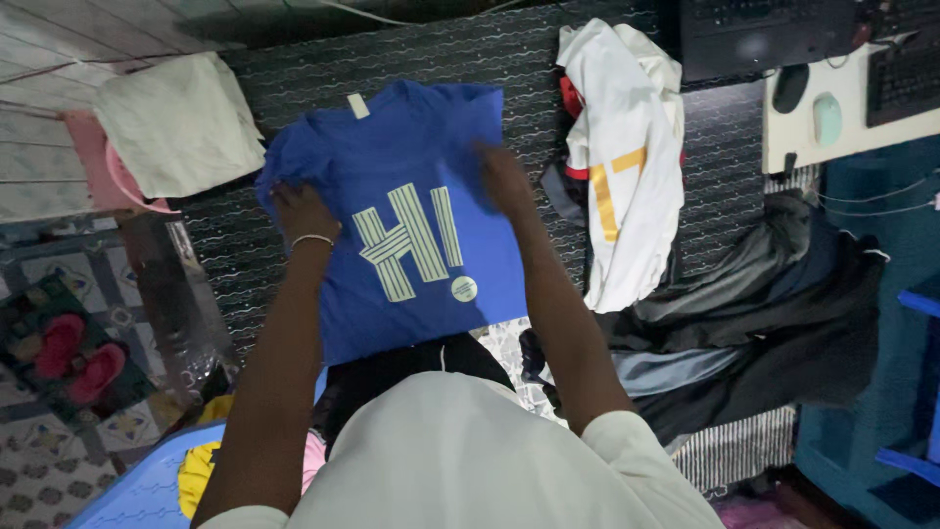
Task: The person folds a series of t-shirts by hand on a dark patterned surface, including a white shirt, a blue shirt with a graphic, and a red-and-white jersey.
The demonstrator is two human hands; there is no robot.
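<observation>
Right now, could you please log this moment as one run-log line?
left hand: holds blue T-shirt left side | right hand: holds its right side | shirt: spread on dark patterned surface | beside: white garment

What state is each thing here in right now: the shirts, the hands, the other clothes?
Blue shirt: spread flat, print up.
Left hand: pressing the shirt's edge.
Right hand: resting on the shirt.
White shirt: crumpled, unfolded.
Dark clothes: heaped.
Pale cloth: folded.
</observation>
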